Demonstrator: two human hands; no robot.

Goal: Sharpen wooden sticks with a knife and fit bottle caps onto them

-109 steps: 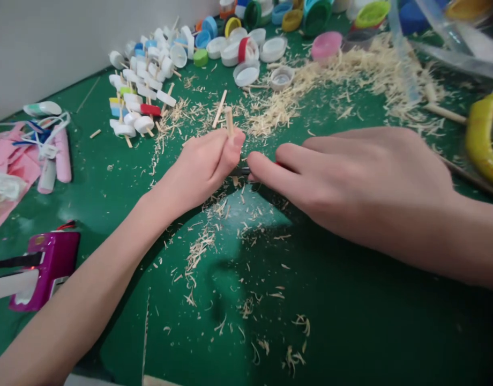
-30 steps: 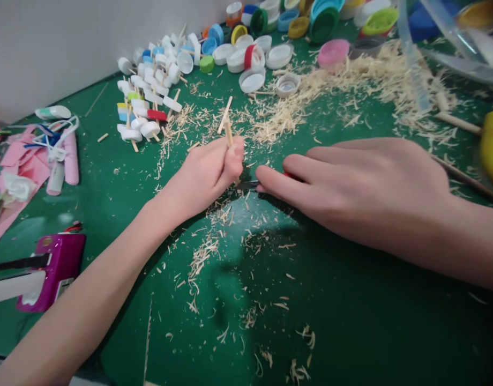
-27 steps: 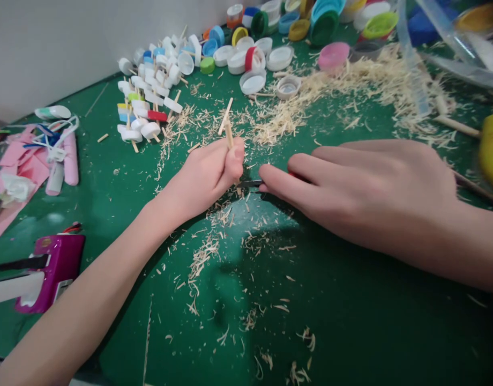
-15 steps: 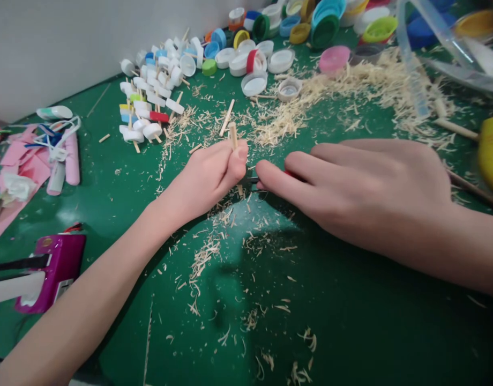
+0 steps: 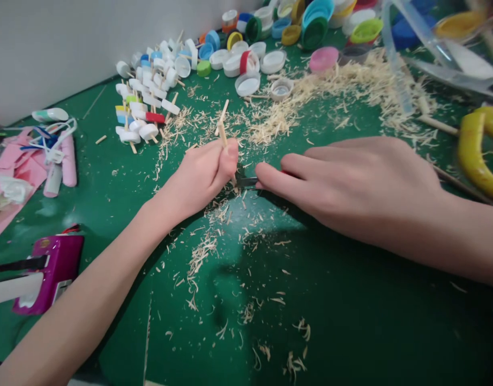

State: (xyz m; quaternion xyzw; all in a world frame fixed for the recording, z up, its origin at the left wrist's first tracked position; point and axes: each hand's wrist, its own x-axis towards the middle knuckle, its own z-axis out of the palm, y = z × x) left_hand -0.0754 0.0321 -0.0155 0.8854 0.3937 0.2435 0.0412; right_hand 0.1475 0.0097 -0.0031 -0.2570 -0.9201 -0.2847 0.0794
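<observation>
At the green table [image 5: 351,327], left hand [image 5: 200,169] pinches a stick [image 5: 223,135], probably steadying it for the blade [image 5: 247,182] right hand [image 5: 363,185] clutches, fingers curled.

The left hand [image 5: 209,170] hides the stick's [image 5: 223,135] middle, the right hand [image 5: 346,185] the tool's [image 5: 246,183] rear; the frame crops the yellow loop [image 5: 469,143].

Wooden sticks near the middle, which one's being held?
The held stick poking up from the left hand, its lower end beside the dark blade; the loose stick just behind it lies on the green table.
</observation>
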